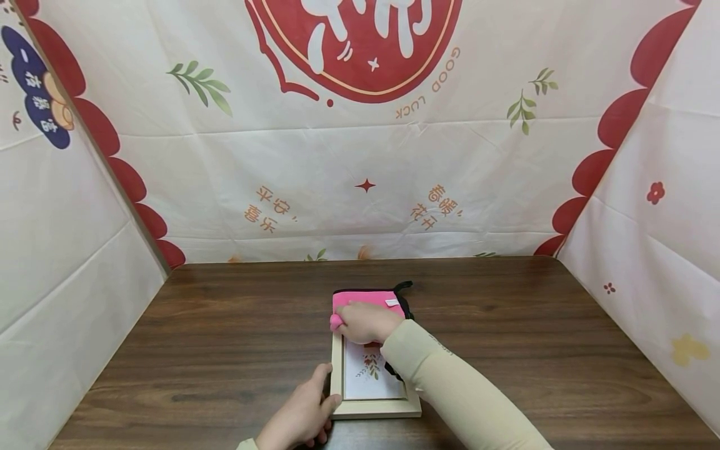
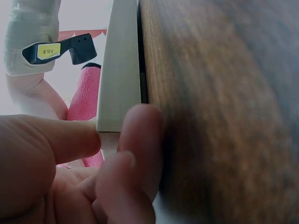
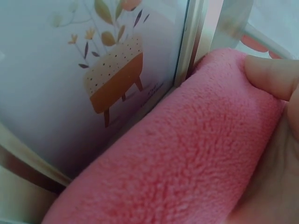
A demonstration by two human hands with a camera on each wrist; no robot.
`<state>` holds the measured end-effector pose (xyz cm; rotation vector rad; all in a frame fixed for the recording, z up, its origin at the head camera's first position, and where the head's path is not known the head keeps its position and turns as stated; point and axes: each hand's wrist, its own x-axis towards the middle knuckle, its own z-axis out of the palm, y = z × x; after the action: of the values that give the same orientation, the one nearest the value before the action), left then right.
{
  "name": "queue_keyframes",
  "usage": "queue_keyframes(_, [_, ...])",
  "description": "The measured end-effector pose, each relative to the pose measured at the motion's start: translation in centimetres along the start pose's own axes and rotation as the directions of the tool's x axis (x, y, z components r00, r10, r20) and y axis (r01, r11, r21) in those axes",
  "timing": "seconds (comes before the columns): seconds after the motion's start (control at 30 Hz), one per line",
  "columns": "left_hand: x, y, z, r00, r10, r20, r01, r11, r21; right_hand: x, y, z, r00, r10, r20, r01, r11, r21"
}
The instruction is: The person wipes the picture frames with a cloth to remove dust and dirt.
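A cream picture frame [image 1: 375, 410] with a potted-plant print [image 1: 360, 378] behind its pane lies on the table. My left hand [image 1: 300, 406] grips its near left corner, thumb on one face and fingers round the edge, as the left wrist view shows. Over the far end of the frame my right hand [image 1: 368, 321] holds a pink cloth [image 1: 360, 297] with black edging and a white tag. In the right wrist view the fuzzy cloth [image 3: 177, 154] is bunched against the pane and inner rim, with the thumb pressed on it. Hand and cloth hide the frame's far end.
The dark wood-grain table [image 1: 236, 325] reaches out on both sides of the frame. A printed white fabric backdrop [image 1: 337, 150] rises at its back edge, with side panels left and right. A black wrist camera mount [image 2: 81, 49] sits on the right sleeve.
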<state>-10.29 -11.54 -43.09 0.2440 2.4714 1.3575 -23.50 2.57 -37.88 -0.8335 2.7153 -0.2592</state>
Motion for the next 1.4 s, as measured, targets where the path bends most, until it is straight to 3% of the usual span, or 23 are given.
queue_keyframes(0.4, [0.1,0.0,-0.2,0.999,-0.048,0.022,0.048,0.999,0.007,0.1,-0.3,-0.1,1.000,-0.004,0.000,0.004,1.000,-0.006])
queue_keyframes(0.83, [0.0,-0.1,0.1,0.999,-0.034,-0.017,0.034,0.999,0.000,-0.3,-0.8,0.3,0.999,0.040,0.009,-0.040,0.999,0.017])
queue_keyframes(1.4, [0.0,-0.4,0.1,1.000,-0.024,-0.017,0.024,0.999,-0.022,-0.9,-1.2,0.9,0.999,0.006,-0.036,-0.008,0.998,-0.063])
